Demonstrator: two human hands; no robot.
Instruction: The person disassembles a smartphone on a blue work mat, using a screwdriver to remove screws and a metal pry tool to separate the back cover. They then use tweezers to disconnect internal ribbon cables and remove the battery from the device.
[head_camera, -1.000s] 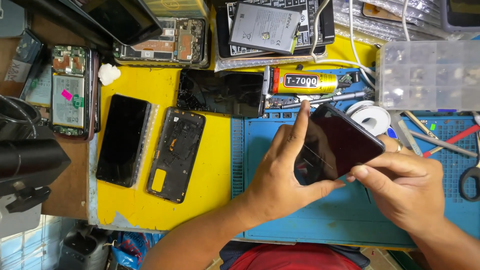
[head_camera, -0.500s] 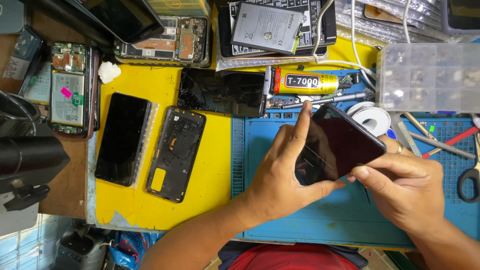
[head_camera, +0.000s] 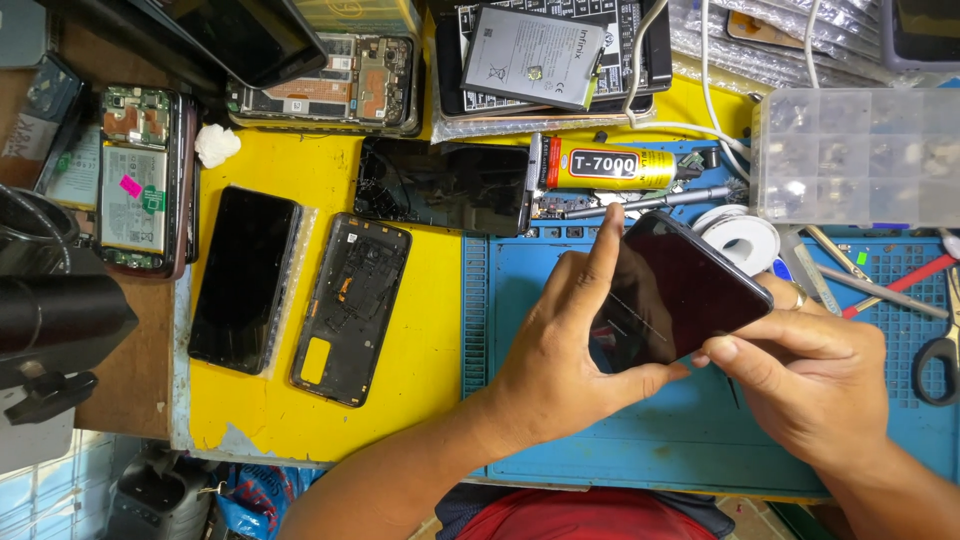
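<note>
Both hands hold a black smartphone (head_camera: 680, 290), screen up and tilted, above a blue work mat (head_camera: 640, 440). My left hand (head_camera: 565, 360) grips its left edge, the forefinger stretched along the top corner and the thumb under the near edge. My right hand (head_camera: 800, 385) supports the phone's right and near side, thumb pressed at the lower edge. A ring shows on one finger of that hand.
On the yellow mat (head_camera: 440, 340) lie a black phone (head_camera: 243, 278), a rear frame (head_camera: 352, 307) and a cracked screen (head_camera: 445, 187). A glue tube (head_camera: 610, 165), tape roll (head_camera: 745, 240), clear parts box (head_camera: 855, 155), scissors (head_camera: 940, 350), tweezers and opened phones (head_camera: 135, 180) surround the hands.
Hardly anything differs. Both hands keep the same grip on the phone, which has shifted only slightly.
</note>
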